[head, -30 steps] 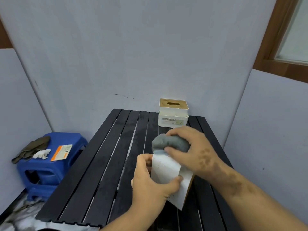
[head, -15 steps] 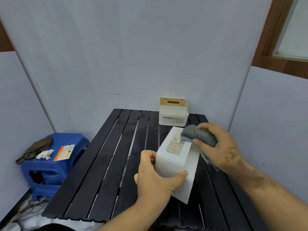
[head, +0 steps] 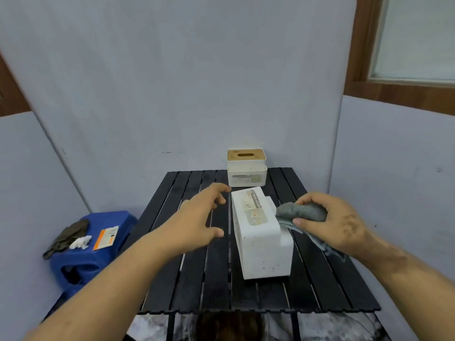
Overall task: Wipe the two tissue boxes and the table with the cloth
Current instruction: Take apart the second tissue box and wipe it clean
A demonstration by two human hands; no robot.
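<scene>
A white tissue box (head: 261, 237) lies on its side on the black slatted table (head: 202, 279), its label face turned up. My left hand (head: 199, 220) hovers just left of it with fingers spread and holds nothing. My right hand (head: 330, 222) grips a bunched grey cloth (head: 300, 212) at the box's right upper edge; the cloth touches the box. A second white tissue box (head: 247, 171) with a wooden slotted lid stands upright at the table's far edge.
A blue plastic stool (head: 91, 244) stands left of the table with dark gloves, a white scrap and an orange-white packet on it. Grey panels close in the back, left and right. The table's near edge is just below my forearms.
The near box went from held tilted in my left hand to lying on the table. My left hand let go and drew back to the left. My right hand with the cloth shifted right.
</scene>
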